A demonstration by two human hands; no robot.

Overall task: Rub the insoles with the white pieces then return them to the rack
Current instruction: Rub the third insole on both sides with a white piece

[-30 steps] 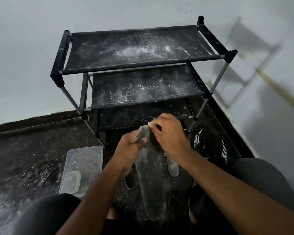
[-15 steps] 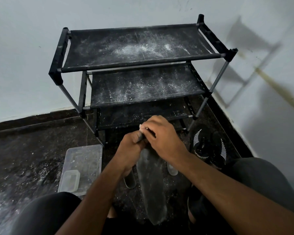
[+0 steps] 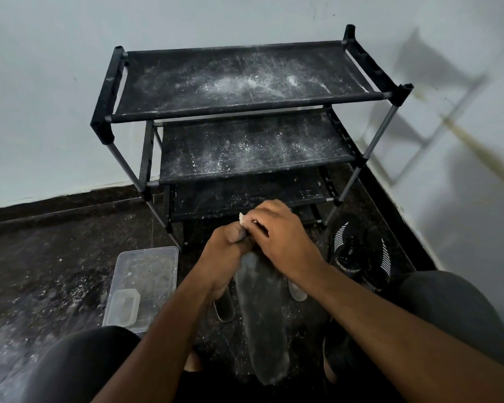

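Observation:
A long dark grey insole (image 3: 262, 318), dusted white, hangs toe-up in front of my knees. My left hand (image 3: 226, 251) grips its upper end. My right hand (image 3: 280, 237) lies over that same end and pinches a small white piece (image 3: 241, 218) against it; only a corner of the piece shows past my fingers. Two more insoles lie on the floor behind it, one dark (image 3: 224, 306) and one pale (image 3: 297, 292), each partly hidden. The black rack (image 3: 245, 110) stands against the wall ahead, its shelves powdered white.
A clear plastic tub (image 3: 144, 283) with a smaller clear box inside sits on the floor at the left. A black shoe with white stripes (image 3: 358, 251) lies at the right by the wall. White dust speckles the dark floor (image 3: 41, 271).
My right hand slid down along the insole's top and then back up, so the white piece's corner shows again near the tip. The left hand kept its hold.

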